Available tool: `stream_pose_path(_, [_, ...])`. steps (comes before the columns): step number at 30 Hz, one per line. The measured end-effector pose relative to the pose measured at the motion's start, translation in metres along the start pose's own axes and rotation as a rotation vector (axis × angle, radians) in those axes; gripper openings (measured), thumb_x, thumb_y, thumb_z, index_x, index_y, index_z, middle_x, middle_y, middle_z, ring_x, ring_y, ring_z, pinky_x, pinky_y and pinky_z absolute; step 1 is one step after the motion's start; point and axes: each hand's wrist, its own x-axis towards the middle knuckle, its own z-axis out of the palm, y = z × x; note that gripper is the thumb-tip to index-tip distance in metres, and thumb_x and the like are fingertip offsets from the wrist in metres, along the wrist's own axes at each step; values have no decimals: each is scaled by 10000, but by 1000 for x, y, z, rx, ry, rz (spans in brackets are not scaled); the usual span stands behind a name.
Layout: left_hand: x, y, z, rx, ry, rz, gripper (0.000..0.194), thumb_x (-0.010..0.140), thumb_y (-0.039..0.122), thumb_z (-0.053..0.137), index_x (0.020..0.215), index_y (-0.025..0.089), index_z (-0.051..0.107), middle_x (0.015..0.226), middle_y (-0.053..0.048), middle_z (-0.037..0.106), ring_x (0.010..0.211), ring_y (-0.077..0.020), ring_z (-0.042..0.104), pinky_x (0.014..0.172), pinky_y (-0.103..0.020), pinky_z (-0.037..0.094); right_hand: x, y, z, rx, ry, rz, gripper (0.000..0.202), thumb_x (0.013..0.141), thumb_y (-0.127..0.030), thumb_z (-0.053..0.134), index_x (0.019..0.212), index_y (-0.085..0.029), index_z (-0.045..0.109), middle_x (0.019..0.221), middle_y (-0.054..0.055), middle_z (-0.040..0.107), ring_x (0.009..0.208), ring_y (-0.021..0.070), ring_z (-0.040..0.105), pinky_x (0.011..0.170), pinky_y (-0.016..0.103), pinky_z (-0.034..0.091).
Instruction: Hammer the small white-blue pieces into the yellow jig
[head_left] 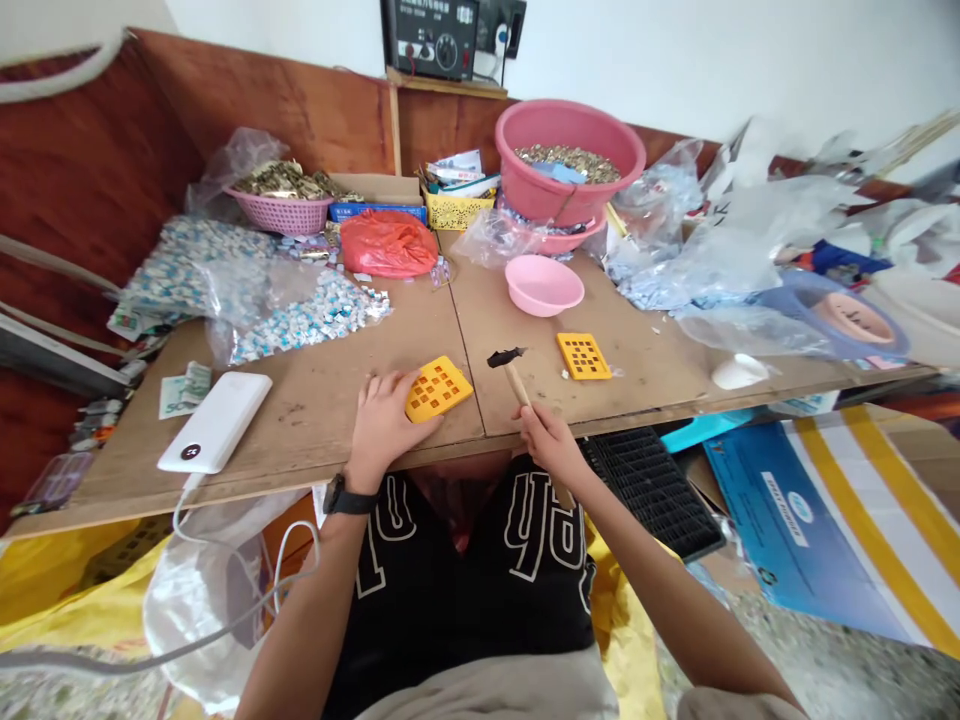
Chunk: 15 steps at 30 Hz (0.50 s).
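Observation:
My left hand (386,415) lies at the table's front edge, its fingers and thumb around the left side of a yellow plate with square holes (441,388). To its right, my right hand (546,437) grips the wooden handle of a small hammer-like tool (516,380). The tool's dark head (505,357) is raised over the table, between the held plate and a second yellow plate with square holes (583,356). That second plate lies flat and untouched. Behind the tool stands a small pink bowl (545,288).
A white power bank (216,422) with a cable sits at the left. Small blue-and-white pieces (319,315) are heaped behind it. Farther back are a red bag (388,243), a purple basket (281,214) and a large pink basin (568,203). Plastic bags (720,255) cover the right side.

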Motion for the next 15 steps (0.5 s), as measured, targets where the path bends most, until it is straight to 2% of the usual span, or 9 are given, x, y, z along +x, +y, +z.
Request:
stream_pose_path(2, [1, 5, 2, 89, 85, -168, 891, 869, 725, 860, 1568, 210, 660, 1478, -230, 709, 1385, -485, 604, 1214, -616, 466, 6, 6, 3, 84, 34, 30, 732, 938, -961, 660, 1076, -242, 652, 607, -122, 402, 405, 81, 288, 366, 217, 220])
stream_pose_path(4, [1, 11, 1, 186, 160, -320, 997, 828, 867, 842, 1504, 155, 669, 1399, -293, 711, 1321, -530, 612, 1133, -619, 477, 8, 9, 6, 144, 76, 35, 759, 890, -985, 687, 1050, -244, 635, 601, -130, 409, 380, 62, 263, 336, 201, 211])
stream_pose_path(6, [-2, 19, -2, 260, 162, -390, 1036, 812, 954, 802, 1428, 128, 684, 1337, -330, 723, 1275, -553, 634, 1099, -613, 466, 8, 11, 6, 199, 95, 40, 754, 872, -974, 721, 1039, -245, 627, 598, -135, 415, 369, 52, 263, 324, 191, 235])
stream_pose_path(9, [-12, 31, -8, 285, 82, -402, 922, 899, 918, 748, 1408, 152, 690, 1290, -310, 773, 1203, -523, 703, 1061, -581, 461, 5, 12, 4, 275, 66, 51, 729, 863, -937, 774, 1035, -244, 626, 603, -137, 426, 361, 45, 272, 318, 182, 256])
stream_pose_path(12, [-20, 36, -15, 233, 23, -453, 726, 978, 794, 738, 1387, 195, 710, 1173, -231, 839, 1098, -462, 779, 1044, -544, 473, 4, 13, 1, 342, 42, 51, 734, 841, -941, 791, 1008, -249, 614, 599, -144, 421, 349, 38, 264, 312, 173, 239])
stream_pose_path(15, [-10, 33, -21, 142, -93, -548, 570, 1033, 754, 669, 1132, 206, 793, 1021, -215, 847, 1024, -447, 813, 928, -496, 521, 4, 13, 1, 364, 35, 55, 758, 817, -962, 794, 985, -249, 601, 587, -150, 412, 338, 35, 258, 305, 167, 222])
